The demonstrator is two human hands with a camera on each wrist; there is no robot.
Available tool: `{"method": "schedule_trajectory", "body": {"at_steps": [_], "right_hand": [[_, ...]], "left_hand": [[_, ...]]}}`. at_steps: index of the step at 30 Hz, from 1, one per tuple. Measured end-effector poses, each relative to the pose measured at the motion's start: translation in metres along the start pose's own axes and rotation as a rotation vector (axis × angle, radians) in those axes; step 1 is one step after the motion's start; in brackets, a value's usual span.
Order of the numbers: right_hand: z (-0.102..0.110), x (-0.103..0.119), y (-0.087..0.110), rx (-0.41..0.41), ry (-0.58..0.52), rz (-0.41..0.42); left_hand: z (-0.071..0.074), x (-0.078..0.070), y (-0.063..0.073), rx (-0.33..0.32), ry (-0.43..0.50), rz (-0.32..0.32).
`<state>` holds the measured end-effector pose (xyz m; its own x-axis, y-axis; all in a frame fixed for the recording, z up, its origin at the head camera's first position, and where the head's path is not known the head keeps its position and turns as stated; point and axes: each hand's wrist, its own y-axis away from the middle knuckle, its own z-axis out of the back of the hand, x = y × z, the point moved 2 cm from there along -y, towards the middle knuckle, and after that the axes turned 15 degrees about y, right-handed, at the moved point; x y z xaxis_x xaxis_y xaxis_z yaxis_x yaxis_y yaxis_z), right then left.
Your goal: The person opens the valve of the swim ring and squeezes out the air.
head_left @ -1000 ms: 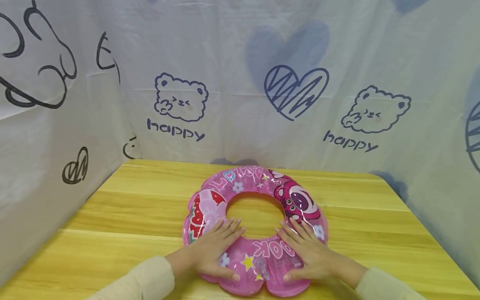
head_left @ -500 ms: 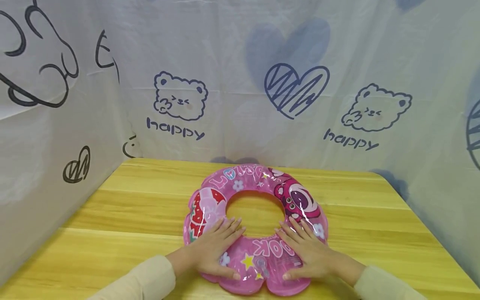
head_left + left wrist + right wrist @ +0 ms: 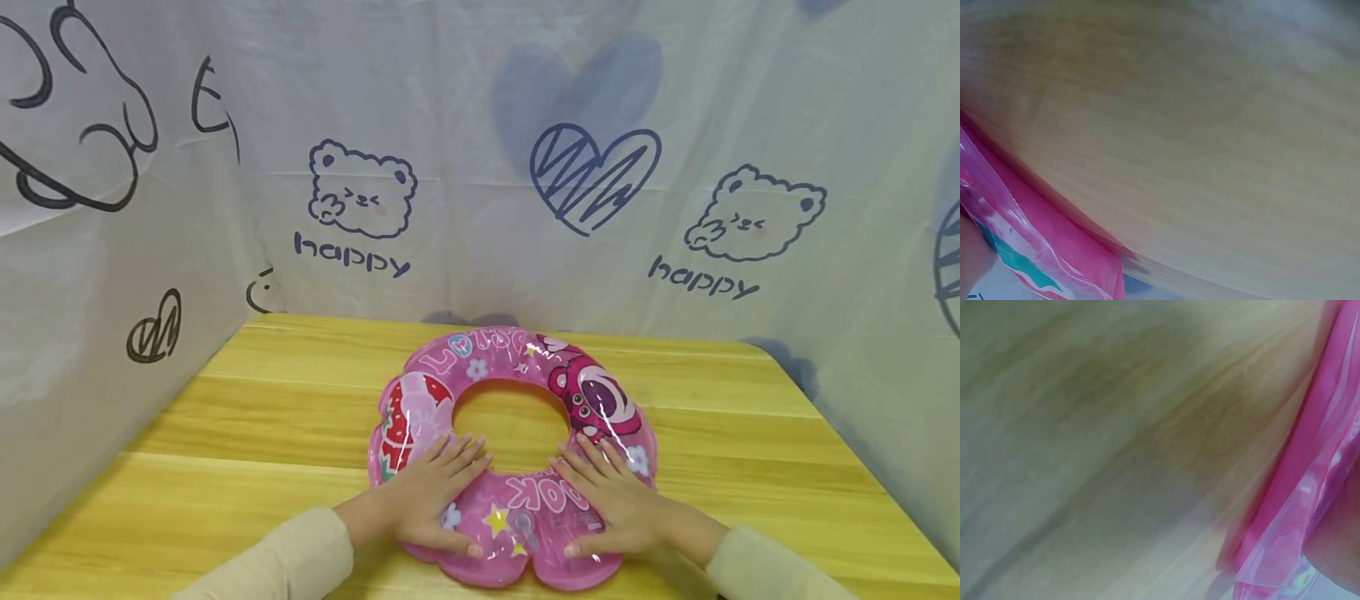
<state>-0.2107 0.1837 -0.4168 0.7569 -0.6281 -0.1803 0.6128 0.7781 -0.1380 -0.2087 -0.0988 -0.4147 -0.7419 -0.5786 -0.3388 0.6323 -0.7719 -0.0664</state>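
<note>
A pink inflatable swim ring [image 3: 495,354] lies flat on the wooden table, printed with a strawberry, a bear, flowers, stars and letters. On its near left part rests my left hand [image 3: 435,500], fingers spread and pointing toward the hole. My right hand [image 3: 618,504] rests the same way on the near right part. Between the two thumbs a clear valve [image 3: 522,525] shows on the ring's top. The left wrist view catches only the pink ring edge [image 3: 1066,244] and a bit of hand; in the right wrist view the ring edge [image 3: 1291,487] stands at the right.
The yellow wood-grain table [image 3: 247,400] spreads around the ring, with rounded far corners. White cloth [image 3: 465,242] printed with bears, hearts and the word "happy" hangs behind it, and more cloth [image 3: 67,333] hangs along the left and right sides.
Both hands stay in place on the swim ring. The head view has tilted very slightly, with the scene a few pixels higher.
</note>
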Motion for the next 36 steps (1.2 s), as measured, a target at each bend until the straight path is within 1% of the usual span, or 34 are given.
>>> {"method": "schedule_trajectory", "body": {"at_steps": [3,7,11,15,18,21,25,31,36], "right_hand": [[0.000,0.000,0.000,0.020,-0.011,-0.005],[0.002,0.000,-0.001,0.067,-0.053,-0.021],[0.005,0.001,-0.004,0.106,-0.081,-0.027],[0.008,0.001,-0.006,0.156,-0.109,-0.035],[0.010,0.001,-0.007,0.189,-0.123,-0.043],[0.011,0.001,-0.007,0.230,-0.145,-0.061],[0.015,0.001,-0.009,0.287,-0.153,-0.084],[0.019,0.001,-0.013,0.332,-0.111,-0.075],[0.021,0.002,-0.016,0.393,-0.110,-0.084]], "left_hand": [[0.000,0.000,-0.001,0.012,-0.002,0.007],[0.001,-0.001,-0.001,0.034,-0.005,0.022],[0.003,-0.003,-0.002,0.062,-0.026,0.044],[0.005,-0.004,-0.003,0.087,-0.080,0.062],[0.006,-0.004,-0.005,0.089,-0.129,0.057],[0.006,-0.004,-0.006,0.085,-0.158,0.049],[0.006,-0.004,-0.007,0.090,-0.183,0.053],[0.006,-0.005,-0.009,0.102,-0.224,0.050],[0.007,-0.007,-0.008,0.109,-0.254,0.041]]}}
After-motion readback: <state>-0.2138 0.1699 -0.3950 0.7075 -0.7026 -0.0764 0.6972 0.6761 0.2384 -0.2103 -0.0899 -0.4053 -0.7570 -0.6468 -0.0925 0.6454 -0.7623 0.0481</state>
